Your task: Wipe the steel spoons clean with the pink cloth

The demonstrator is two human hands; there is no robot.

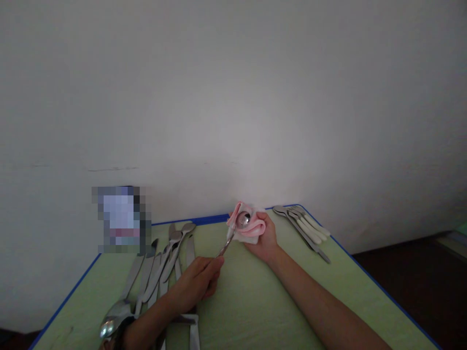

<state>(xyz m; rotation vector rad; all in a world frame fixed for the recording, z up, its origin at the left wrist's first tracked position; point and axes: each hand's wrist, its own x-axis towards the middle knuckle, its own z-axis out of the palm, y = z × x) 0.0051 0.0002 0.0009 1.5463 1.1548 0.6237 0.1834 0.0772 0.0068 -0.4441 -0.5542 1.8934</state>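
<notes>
My left hand (199, 282) is closed around the handle of a metal spoon (226, 243). The spoon points away from me and to the right, with its bowl lying against a pink and white cloth (257, 228). Behind and around that cloth, my right hand (269, 238) is closed, holding it beneath the spoon's bowl. Under and left of my left forearm lies a loose pile of metal cutlery (156, 272), with spoons and knives among it; the forearm hides part of it.
On the right of the green table (251, 301) lies a smaller group of cutlery (304, 226), some with white handles. A blurred-out upright object (120, 218) stands at the back left. The wall (233, 121) rises behind the table's blue edge.
</notes>
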